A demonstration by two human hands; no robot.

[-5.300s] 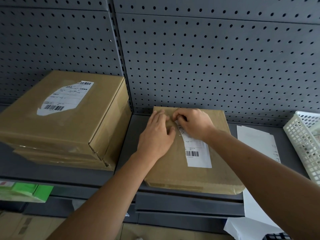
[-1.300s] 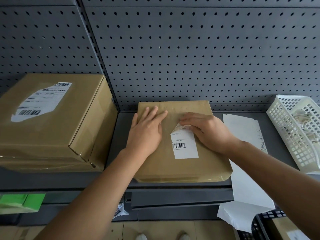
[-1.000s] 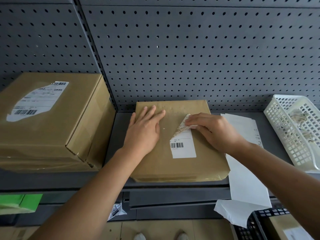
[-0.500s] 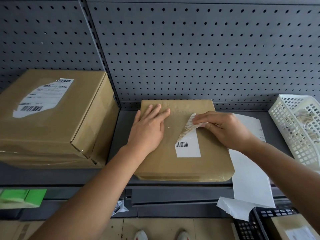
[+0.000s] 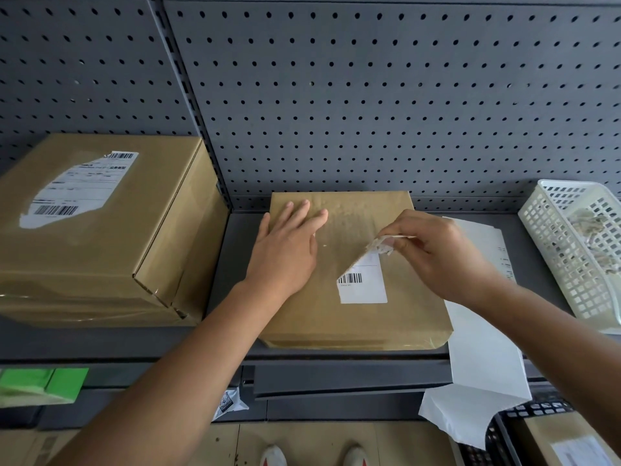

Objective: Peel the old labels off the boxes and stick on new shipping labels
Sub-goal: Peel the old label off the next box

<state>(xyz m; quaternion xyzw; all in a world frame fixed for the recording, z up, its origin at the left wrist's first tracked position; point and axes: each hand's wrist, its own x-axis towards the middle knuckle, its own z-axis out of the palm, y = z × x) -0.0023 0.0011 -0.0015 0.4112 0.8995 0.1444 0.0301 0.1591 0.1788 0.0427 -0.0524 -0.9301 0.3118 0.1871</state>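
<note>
Old label (image 5: 364,285), white with a barcode, sits on the top face of a flat brown box (image 5: 319,317), which lies on the grey shelf (image 5: 232,250) against the pegboard wall (image 5: 369,95). The label's lower part is stuck flat. Its upper end stands off the cardboard, torn and crumpled.

The left hand (image 5: 285,250) lies palm down on the far left part of the box, fingers straight and slightly spread, apart from the label. The right hand (image 5: 440,253) is raised over the box's right side, thumb and forefinger pinching the ragged lifted end, the other fingers curled under. It hides the label's upper right corner. Both forearms reach in from the lower edge.

A bigger box (image 5: 111,250) stands on the shelf to the left, near the flat one but not touching; its own label (image 5: 74,193) has a ragged left edge. White sheets (image 5: 484,351) lie just right of the flat box, partly under the right forearm, and hang over the shelf front. A white lattice basket (image 5: 568,274) at the far right holds paper scraps (image 5: 591,230). Below the shelf are a green pack (image 5: 40,385) at the left and a black crate (image 5: 500,442) at the lower right.
</note>
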